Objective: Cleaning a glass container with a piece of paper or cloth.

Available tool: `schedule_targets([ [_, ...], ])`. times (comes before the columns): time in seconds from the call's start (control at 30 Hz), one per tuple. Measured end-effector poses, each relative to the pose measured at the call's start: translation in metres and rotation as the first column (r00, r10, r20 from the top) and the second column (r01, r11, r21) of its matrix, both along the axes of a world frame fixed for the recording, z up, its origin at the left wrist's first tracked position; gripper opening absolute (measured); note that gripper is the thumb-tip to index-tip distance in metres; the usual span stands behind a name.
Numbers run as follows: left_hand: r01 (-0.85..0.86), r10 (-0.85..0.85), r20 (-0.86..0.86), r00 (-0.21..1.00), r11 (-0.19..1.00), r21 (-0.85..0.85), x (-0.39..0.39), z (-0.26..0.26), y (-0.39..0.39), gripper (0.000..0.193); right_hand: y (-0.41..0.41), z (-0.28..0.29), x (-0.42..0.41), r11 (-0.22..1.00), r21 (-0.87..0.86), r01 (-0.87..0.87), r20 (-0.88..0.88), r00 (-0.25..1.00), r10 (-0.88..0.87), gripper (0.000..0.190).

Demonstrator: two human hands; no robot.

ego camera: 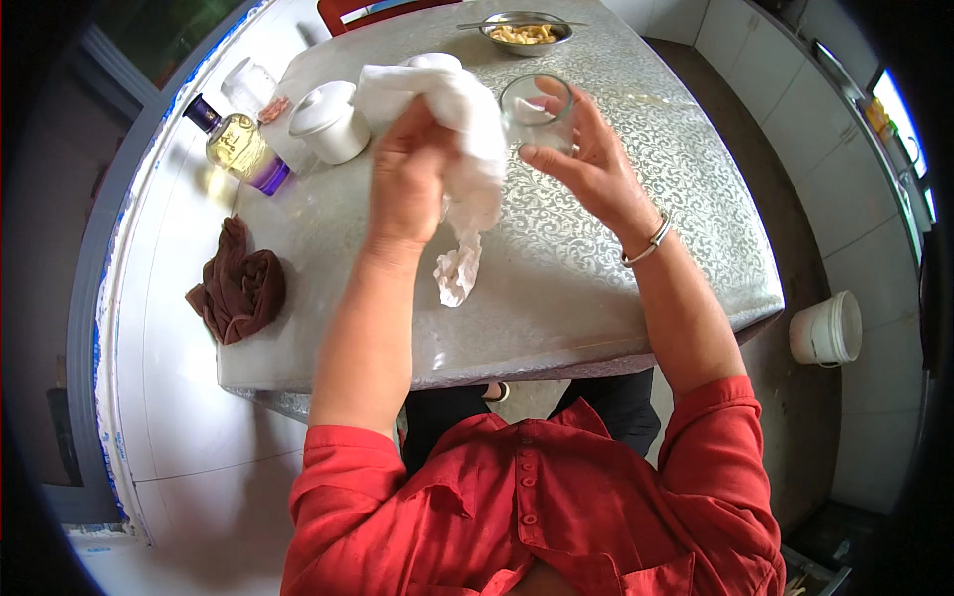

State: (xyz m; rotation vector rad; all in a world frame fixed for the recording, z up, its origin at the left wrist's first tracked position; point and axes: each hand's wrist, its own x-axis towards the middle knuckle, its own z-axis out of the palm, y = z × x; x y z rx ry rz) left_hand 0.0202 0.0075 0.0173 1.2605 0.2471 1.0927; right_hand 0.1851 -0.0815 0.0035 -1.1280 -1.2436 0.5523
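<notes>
In my left hand [414, 175] is a bunched white cloth or tissue [473, 123], blurred by movement. My right hand [589, 160] grips a clear drinking glass [538, 119] from its right side, thumb in front and fingers behind. The glass has its round mouth turned up towards me, just right of the white cloth. A crumpled piece of white tissue [457, 274] lies on the table below my left hand. Directly behind the white cloth, a white lidded pot [432, 59] is mostly hidden. Another white lidded ceramic pot [328, 123] stands to the left of it.
A patterned silvery cloth covers the table [671, 223]. Along its left side are a purple-capped bottle [242, 149], a clear jar [250, 86] and a brown cloth [242, 287]. Food and chopsticks sit with a metal bowl [528, 50] at the far end. A white bucket [827, 328] stands right.
</notes>
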Motion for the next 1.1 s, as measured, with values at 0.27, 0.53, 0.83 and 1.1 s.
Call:
schedule_targets([
  [0.27, 0.034, -0.012, -0.355, 0.935, 0.998, 0.057, 0.013, -0.013, -0.008, 0.024, -0.004, 0.006, -0.004, 0.951, 0.266, 0.16, 0.703, 0.643, -0.305, 0.063],
  [0.53, -0.009, 0.228, -0.493, 0.839, 0.914, 0.406, 0.008, -0.022, 0.008, 0.021, -0.004, 0.006, -0.009, 0.967, 0.254, 0.012, 0.713, 0.674, -0.196, 0.07],
  [0.83, 0.006, 0.106, -0.348, 0.931, 0.952, 0.306, 0.01, -0.018, 0.001, 0.02, -0.005, 0.01, 0.004, 0.991, 0.132, 0.03, 0.599, 0.794, -0.104, 0.072],
  [1.1, 0.016, 0.011, -0.26, 0.966, 0.995, 0.101, 0.01, -0.018, -0.002, 0.021, -0.005, 0.013, 0.013, 0.98, 0.161, 0.116, 0.565, 0.804, -0.187, 0.061],
])
